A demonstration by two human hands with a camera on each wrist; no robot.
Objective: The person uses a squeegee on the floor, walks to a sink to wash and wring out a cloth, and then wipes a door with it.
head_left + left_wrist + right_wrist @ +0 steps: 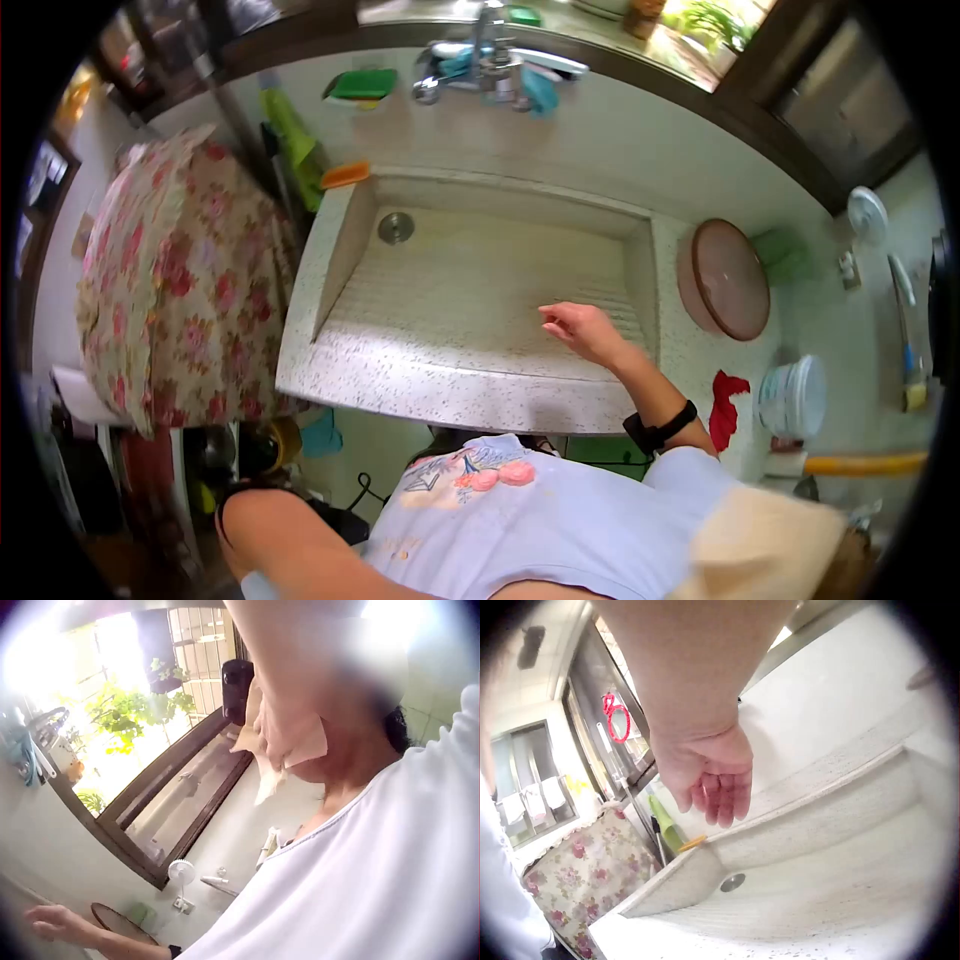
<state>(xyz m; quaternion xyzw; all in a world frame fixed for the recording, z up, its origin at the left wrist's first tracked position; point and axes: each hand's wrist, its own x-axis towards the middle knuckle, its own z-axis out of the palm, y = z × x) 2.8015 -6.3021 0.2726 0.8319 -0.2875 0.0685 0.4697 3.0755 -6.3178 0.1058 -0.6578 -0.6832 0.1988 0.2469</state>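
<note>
My left hand (274,739) is raised beside the face and holds a thin beige cloth (262,769), its pointed corners hanging below the fingers. In the head view only the cloth (765,545) shows at the lower right, while the left hand is hidden. Nothing is in my right hand (585,332), which hovers over the right half of the stone sink (470,395) with its fingers loosely bent. From the right wrist view, the palm of this hand (709,776) and its slack fingers show above the sink's far wall.
A metal drain (396,228) lies at the sink's far left, below the tap (490,65). To the right, a brown basin (730,280) leans on the wall near a red cloth (727,408) and a white bucket (793,396). Flowered fabric (190,290) covers something at left.
</note>
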